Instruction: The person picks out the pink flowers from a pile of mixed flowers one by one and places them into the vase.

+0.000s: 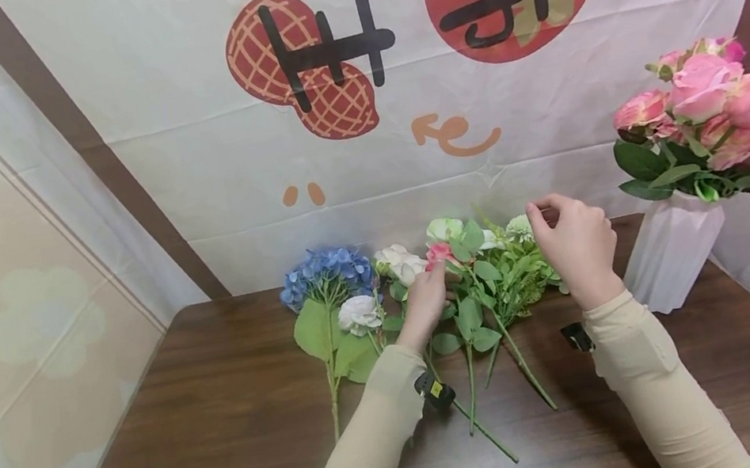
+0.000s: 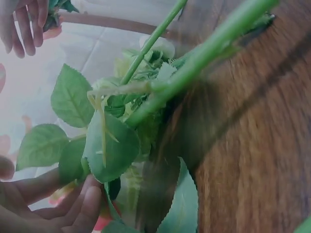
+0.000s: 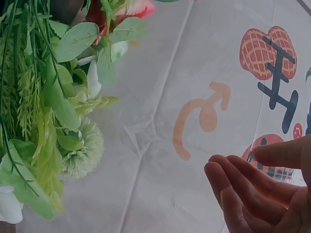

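Observation:
My left hand (image 1: pixel 424 303) is among the laid-out flowers, by a pink-red rose (image 1: pixel 440 255). In the left wrist view its fingers (image 2: pixel 87 208) are slightly bent and touch green serrated leaves (image 2: pixel 114 148), with the thumb apart from them. A thick green stem (image 2: pixel 194 73) crosses above that hand. My right hand (image 1: pixel 578 245) is raised beside a pale green pompom flower (image 1: pixel 520 228), its fingers loosely bent and nothing between them. In the right wrist view that pompom and feathery greenery hang to the left of the fingers (image 3: pixel 233 179).
A blue hydrangea (image 1: pixel 327 277) and a white flower (image 1: pixel 360 315) lie at the left of the row. Green foliage (image 1: pixel 514 278) lies on the right. A white vase (image 1: pixel 673 256) with pink roses (image 1: pixel 708 91) stands at the back right of the wooden table (image 1: pixel 232 446), before a printed cloth (image 1: pixel 193 171).

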Demonstrator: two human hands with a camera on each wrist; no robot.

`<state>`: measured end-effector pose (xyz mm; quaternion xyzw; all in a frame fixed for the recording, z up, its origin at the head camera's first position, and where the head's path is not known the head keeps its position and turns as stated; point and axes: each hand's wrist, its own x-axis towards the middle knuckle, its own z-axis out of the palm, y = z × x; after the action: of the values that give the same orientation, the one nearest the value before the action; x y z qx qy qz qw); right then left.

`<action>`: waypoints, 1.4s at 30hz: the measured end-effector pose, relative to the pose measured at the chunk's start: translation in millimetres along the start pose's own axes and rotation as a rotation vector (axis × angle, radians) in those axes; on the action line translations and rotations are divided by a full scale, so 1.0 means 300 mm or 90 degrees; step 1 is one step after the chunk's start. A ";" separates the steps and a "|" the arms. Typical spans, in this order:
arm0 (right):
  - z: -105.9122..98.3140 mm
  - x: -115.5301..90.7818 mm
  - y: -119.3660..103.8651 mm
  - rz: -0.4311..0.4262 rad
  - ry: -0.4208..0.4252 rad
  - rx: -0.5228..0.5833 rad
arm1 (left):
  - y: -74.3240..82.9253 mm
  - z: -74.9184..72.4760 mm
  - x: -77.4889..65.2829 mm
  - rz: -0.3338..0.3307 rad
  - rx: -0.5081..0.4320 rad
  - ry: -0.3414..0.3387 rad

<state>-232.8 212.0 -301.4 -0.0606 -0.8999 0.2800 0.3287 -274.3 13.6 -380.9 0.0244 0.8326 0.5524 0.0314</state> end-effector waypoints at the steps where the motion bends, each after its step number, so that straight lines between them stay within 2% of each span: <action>1: 0.001 -0.001 0.001 -0.002 -0.001 0.002 | -0.002 -0.002 0.000 -0.004 -0.011 0.002; 3: 0.004 -0.001 0.003 -0.005 -0.001 0.005 | -0.004 -0.007 0.002 -0.005 -0.039 0.006; 6: 0.004 0.000 0.003 -0.004 -0.001 0.008 | -0.002 -0.016 0.006 0.015 -0.040 0.024; 13: -0.003 -0.004 -0.002 0.000 -0.017 0.012 | -0.010 -0.039 0.005 0.099 0.092 0.072; 15: -0.004 -0.004 -0.004 -0.001 -0.021 0.013 | -0.010 -0.043 0.005 0.103 0.090 0.086; 22: -0.004 0.001 -0.001 0.004 -0.031 0.014 | -0.003 -0.061 0.003 0.164 0.109 0.150; 24: -0.003 0.001 0.001 0.005 -0.035 0.015 | 0.000 -0.067 0.001 0.165 0.107 0.165; 31: -0.003 0.005 0.010 0.011 -0.051 0.014 | 0.017 -0.091 0.002 0.131 0.042 0.174; 42: 0.009 0.010 0.018 0.001 -0.077 0.034 | 0.065 -0.172 -0.015 0.157 -0.088 0.216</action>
<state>-237.3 216.0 -304.2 -0.0359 -0.9102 0.3073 0.2752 -273.8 -26.6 -342.9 0.0305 0.7767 0.6040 -0.1757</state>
